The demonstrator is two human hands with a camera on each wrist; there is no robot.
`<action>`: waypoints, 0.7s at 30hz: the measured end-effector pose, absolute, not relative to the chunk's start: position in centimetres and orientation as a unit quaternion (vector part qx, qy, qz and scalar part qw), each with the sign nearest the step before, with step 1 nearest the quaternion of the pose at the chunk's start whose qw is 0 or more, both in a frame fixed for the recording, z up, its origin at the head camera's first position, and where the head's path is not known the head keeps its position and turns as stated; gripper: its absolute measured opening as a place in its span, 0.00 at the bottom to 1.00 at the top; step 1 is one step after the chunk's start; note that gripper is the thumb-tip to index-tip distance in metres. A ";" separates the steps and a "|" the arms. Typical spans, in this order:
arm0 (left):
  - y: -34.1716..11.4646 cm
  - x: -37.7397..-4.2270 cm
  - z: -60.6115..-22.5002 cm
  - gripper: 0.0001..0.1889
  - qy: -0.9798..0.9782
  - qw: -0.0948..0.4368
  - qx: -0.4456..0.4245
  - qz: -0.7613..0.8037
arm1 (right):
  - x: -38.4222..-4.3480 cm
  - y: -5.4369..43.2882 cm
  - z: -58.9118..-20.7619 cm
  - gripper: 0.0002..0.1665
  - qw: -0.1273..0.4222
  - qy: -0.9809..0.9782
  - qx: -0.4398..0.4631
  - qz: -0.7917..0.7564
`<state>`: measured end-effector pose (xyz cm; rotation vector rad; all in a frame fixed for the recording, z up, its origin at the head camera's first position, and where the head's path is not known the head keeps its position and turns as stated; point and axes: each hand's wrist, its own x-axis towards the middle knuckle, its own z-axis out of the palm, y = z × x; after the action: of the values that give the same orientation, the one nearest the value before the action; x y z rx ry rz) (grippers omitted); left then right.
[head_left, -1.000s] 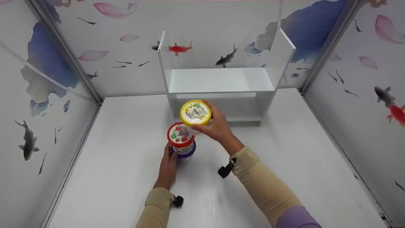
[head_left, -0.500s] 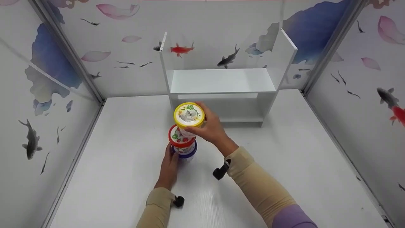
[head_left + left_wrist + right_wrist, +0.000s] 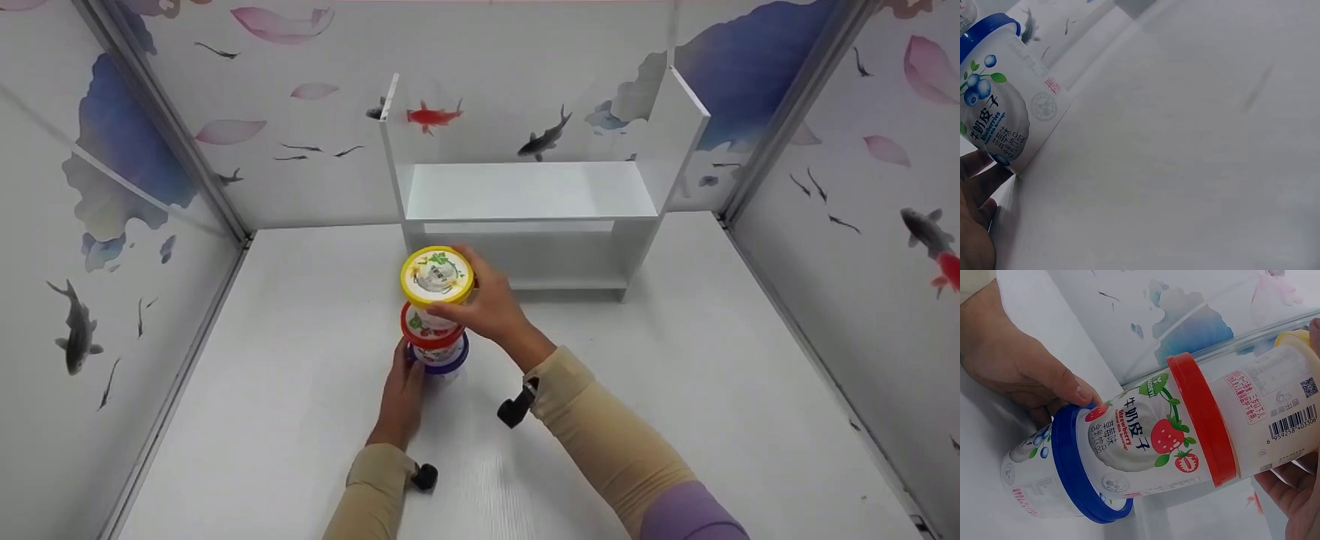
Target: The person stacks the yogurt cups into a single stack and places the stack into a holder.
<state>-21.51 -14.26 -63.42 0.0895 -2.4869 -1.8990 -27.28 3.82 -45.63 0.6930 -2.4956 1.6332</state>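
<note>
Three paper tubs of milk drink form a column in front of the shelf. At the bottom stands the blueberry tub with a blue lid [image 3: 1002, 95], on the table; my left hand [image 3: 399, 401] holds it from the left, thumb near the lid's edge. On its lid sits the strawberry tub with a red lid [image 3: 1140, 433], slightly off centre. My right hand [image 3: 491, 304] grips the yellow-lidded tub [image 3: 437, 276] by its side, fingers behind and thumb in front. That tub's base is right at the red lid in the right wrist view.
Behind the tubs is a white shelf unit [image 3: 529, 191] with two tall side panels. The white table [image 3: 675, 390] is enclosed by walls [image 3: 315, 176] printed with fish and petals.
My right hand has moved the yellow-lidded tub left and slightly toward me, over the red-lidded tub. The left hand and the lower two tubs stay about where they were.
</note>
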 end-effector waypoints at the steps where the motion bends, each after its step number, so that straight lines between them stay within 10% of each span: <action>1: -14.2 -21.5 -63.4 0.40 -0.794 0.004 0.031 -0.607 | -27.3 3.8 -45.7 0.58 0.039 -0.817 0.227 0.529; 21: -14.4 -21.6 -63.4 0.38 -0.789 -0.010 0.037 -0.614 | -27.0 2.8 -45.9 0.63 0.012 -0.821 0.219 0.527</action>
<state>-21.60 -14.37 -63.38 0.1173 -2.4939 -1.9403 -27.01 2.82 -45.90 0.6820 -2.5593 1.6433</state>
